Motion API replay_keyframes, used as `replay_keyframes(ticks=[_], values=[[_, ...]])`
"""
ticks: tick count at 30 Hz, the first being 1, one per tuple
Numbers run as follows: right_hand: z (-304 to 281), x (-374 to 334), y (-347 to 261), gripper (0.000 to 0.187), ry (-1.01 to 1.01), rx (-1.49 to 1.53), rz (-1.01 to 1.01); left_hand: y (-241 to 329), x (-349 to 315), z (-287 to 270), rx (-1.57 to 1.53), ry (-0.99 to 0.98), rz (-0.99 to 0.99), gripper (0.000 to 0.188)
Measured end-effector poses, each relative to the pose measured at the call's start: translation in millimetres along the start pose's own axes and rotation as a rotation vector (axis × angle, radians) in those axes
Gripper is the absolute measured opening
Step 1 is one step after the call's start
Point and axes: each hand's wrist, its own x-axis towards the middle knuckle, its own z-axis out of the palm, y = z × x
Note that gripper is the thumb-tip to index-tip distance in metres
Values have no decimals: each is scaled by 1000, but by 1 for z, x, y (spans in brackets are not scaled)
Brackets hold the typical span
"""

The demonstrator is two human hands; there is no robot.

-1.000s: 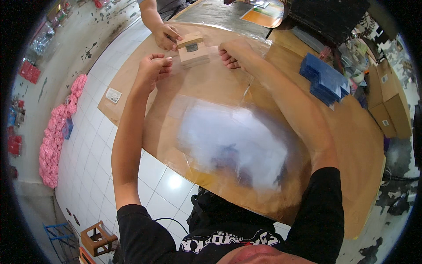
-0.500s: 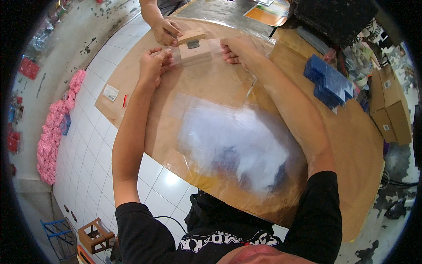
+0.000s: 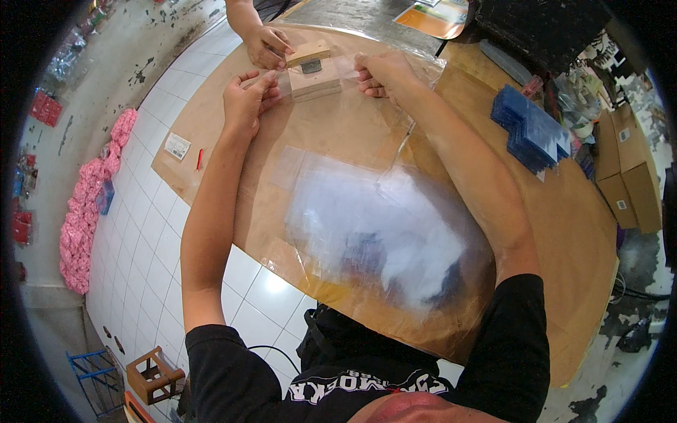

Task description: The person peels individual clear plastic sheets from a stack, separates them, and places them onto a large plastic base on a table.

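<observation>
A clear plastic sheet (image 3: 345, 68) spans the wooden block (image 3: 314, 86) at the far side of the table. My left hand (image 3: 247, 102) pinches the sheet's left edge. On the opposite side, my right hand (image 3: 386, 76) grips its right edge with curled fingers. Across the back of the block lies a wooden bar (image 3: 309, 51), and a small dark grey piece (image 3: 311, 67) shows in front of it. Another person's hand (image 3: 265, 46) is at the bar's left end. Nearer to me, a loose pile of clear plastic sheets (image 3: 352, 204) covers part of the table.
Brown paper covers the table (image 3: 211, 141). A white label (image 3: 177, 146) and a small red item (image 3: 199, 159) lie at the left. Blue-tinted plastic pieces (image 3: 525, 127) are stacked at the right, near cardboard boxes (image 3: 624, 166). A pink bundle (image 3: 81, 218) rests on the tiled floor.
The view has shifted slightly. Both hands keep their hold on the sheet's edges, and the other person's hand stays by the wooden bar.
</observation>
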Motion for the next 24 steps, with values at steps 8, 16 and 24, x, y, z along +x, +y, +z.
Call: replay_keyframes(ticks=[8, 16, 24], values=[[-5, -7, -2, 20, -30, 48, -15, 3, 0, -8, -39, -1, -45, 46], [-5, -5, 3, 17, -20, 73, -48, 1, -3, -9, -55, -6, -17, 49], [-3, -2, 4, 17, 0, 66, -45, 0, -2, -10, -50, 10, -20, 49]])
